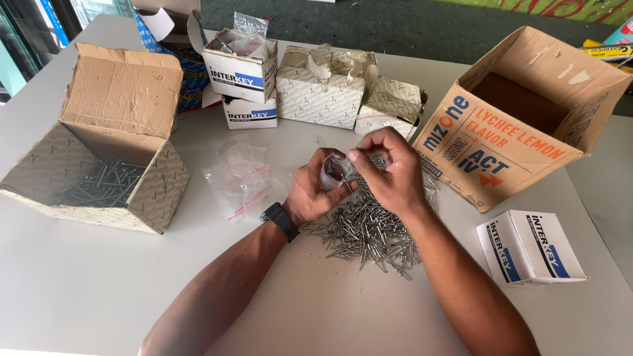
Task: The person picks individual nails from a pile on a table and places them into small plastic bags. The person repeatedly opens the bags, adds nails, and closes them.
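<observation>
The right hand (389, 168) covers part of the bag (334, 173) and the top of the rivet pile (369, 231). What its fingertips pinch is too small to tell. The yellow packet (610, 51) is cut off by the right edge.

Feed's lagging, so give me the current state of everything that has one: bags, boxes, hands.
Small plastic bag: held open in left hand.
Right hand: fingers pinched at bag mouth.
Metal pins: loose pile.
Spare bags: lying flat.
Left carton: open, pins inside.
Orange carton: open.
White box: closed.
</observation>
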